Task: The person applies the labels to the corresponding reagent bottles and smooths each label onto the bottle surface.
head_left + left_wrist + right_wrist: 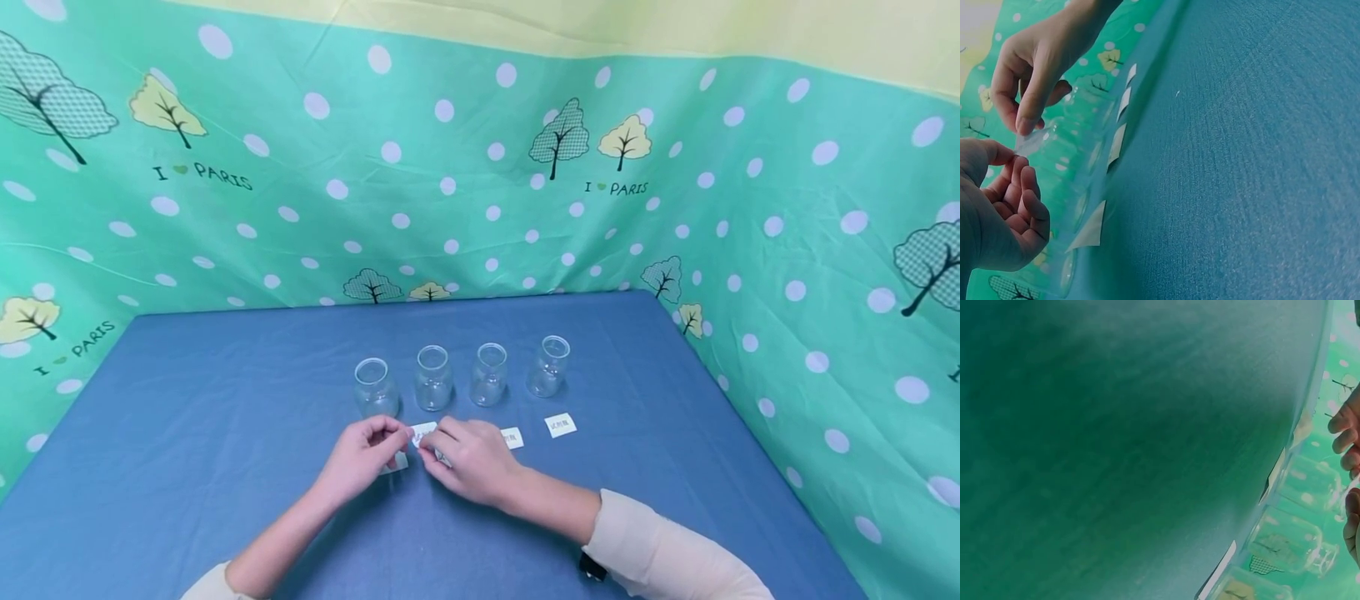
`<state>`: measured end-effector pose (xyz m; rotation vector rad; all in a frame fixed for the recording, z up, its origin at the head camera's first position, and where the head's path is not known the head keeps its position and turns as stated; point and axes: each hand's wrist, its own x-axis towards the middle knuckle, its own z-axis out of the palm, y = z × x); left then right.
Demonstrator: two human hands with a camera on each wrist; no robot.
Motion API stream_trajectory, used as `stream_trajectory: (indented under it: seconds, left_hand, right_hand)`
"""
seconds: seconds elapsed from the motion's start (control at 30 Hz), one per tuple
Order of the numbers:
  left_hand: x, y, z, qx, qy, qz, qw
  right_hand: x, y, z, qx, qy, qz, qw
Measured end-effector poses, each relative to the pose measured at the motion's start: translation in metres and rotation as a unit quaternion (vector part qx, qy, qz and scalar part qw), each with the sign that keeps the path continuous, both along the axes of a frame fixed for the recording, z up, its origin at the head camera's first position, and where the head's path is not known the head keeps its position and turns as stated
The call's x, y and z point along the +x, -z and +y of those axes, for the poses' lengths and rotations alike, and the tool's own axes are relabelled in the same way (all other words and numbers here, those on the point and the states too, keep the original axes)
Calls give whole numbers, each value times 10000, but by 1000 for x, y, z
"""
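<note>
A small pale slip is pinched between left hand and right hand, raised off the table, with the leftmost glass jar set just beyond the left hand's fingertips.

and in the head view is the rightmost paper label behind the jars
No, the rightmost paper label lies in front of the rightmost jar.

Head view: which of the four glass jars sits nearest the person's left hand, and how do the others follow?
1. Leftmost jar, just beyond the left hand.
2. Second jar from left, next along.
3. Third jar from left, farther right.
4. Rightmost jar, at the row's end.
</note>
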<state>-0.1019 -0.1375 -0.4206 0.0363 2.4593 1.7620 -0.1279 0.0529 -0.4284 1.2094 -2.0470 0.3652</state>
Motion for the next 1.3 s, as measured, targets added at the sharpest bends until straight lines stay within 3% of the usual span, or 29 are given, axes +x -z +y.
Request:
stream_trajectory:
  seconds: [0.27,0.43,0.5,0.53,0.6,0.67,0.73,0.9,1.0,1.07,1.17,1.3]
  left_hand:
    - [0,3,0,-68,34,31,10000]
    - [-1,2,0,-70,6,4,10000]
    - [-1,2,-1,-93,46,20,9999]
    - [-1,1,-1,-105,66,27,9999]
    - [-1,1,-1,-142,83,32,9999]
    - [-1,1,-2,-172,102,45,9998]
    - [-2,1,-2,-175,114,58,9998]
    - [-3,4,-4,-256,190,196,9993]
    - [-4,5,-5,-364,194,268,9988]
    - [-5,6,-6,-411,186,309,9985]
    - [-5,6,-7,-448,180,373,9981]
    - [-5,5,-10,-455,206,428,9978]
  right_hand:
    - [3,1,5,-50,-37,-227,9997]
    - [5,-1,11,-476,77,-1233,9912]
    - [4,-3,12,-819,240,-2099,9740]
    - [4,-4,13,-1024,333,-2615,9592]
    - [1,-6,13,-1435,496,-3605,9203]
    - [-3,-7,13,-1768,653,-4468,8746]
    - [-6,-7,14,-1913,720,-5053,8384]
    - [-10,-4,13,-1975,574,-5888,7816]
    - [-11,-2,11,-2026,464,-6147,7608]
    - [-11,-2,11,-2035,447,-6222,7547]
    - [-12,-2,10,-2063,438,-6228,7534]
    - [-13,-2,7,-2068,433,-6102,7635]
